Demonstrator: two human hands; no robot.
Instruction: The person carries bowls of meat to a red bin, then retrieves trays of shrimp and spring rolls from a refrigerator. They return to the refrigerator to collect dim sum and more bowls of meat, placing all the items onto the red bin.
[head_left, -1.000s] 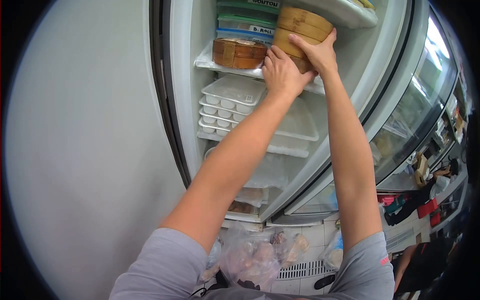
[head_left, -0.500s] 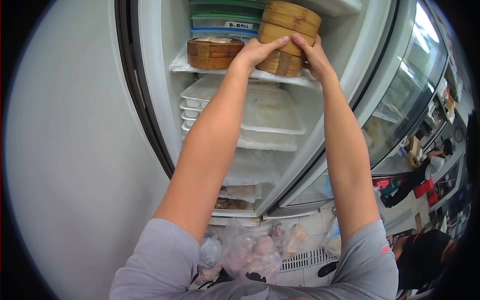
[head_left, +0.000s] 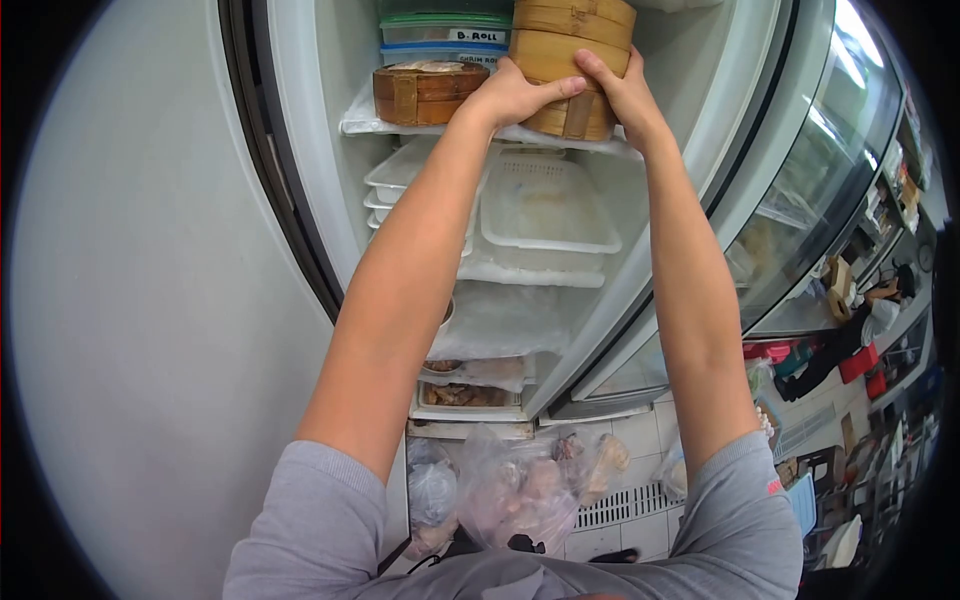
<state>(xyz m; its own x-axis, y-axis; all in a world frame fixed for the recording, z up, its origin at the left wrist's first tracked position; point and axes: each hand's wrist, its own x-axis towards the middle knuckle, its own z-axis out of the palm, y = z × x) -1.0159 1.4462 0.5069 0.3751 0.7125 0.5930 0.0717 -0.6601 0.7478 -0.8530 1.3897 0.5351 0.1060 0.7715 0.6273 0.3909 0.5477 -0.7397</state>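
A: Head view: where is the steamer stack (head_left: 568, 62)?
B: On the fridge shelf (head_left: 358, 123), beside a darker steamer (head_left: 425, 92); left hand (head_left: 515, 93) and right hand (head_left: 627, 97) clasp its sides.

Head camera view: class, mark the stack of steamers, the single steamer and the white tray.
stack of steamers (head_left: 548, 48), head view, side wall of a middle basket.
single steamer (head_left: 425, 95), head view, front of its side wall.
white tray (head_left: 550, 212), head view, middle of its flat face.
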